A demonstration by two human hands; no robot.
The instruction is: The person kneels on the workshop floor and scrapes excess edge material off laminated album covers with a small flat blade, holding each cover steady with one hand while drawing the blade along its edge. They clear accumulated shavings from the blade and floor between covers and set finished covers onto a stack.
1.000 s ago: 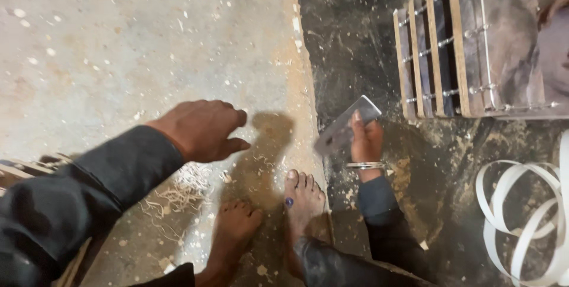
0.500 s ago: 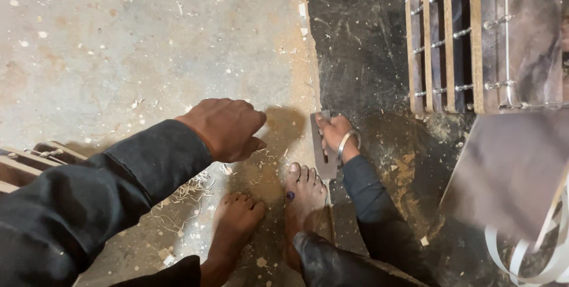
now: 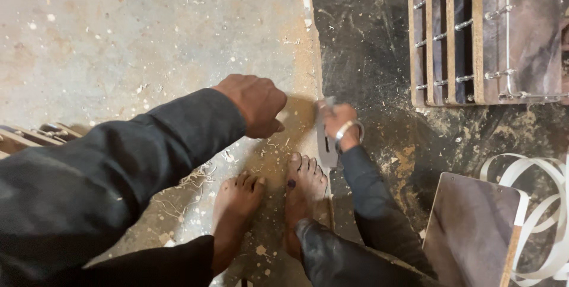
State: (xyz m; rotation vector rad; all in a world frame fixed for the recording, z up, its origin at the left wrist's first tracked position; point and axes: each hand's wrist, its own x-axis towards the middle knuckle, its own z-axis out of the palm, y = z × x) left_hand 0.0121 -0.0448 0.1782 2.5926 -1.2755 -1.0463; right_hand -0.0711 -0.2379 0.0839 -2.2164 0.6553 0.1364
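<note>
My right hand (image 3: 342,126), with a metal bangle on the wrist, grips a small flat grey panel piece (image 3: 325,142) held edge-on, just above my bare right foot (image 3: 304,183). My left hand (image 3: 256,103) hangs beside it in a loose fist with nothing visible in it. It is a hand's width left of the panel piece, over the dusty concrete floor (image 3: 130,44). My bare left foot (image 3: 237,201) stands among wood shavings.
A stack of laminated boards with metal fittings (image 3: 483,38) lies at the upper right on dark ground. A brown board with a pale edge (image 3: 471,227) leans at the lower right beside coiled white edge-band strips (image 3: 548,216). Wooden slats (image 3: 29,136) show at the left.
My right hand has turned the grey panel piece from flat to edge-on and lowered it toward my foot. My left hand has curled into a fist. The view has shifted, and the brown board now shows at the lower right.
</note>
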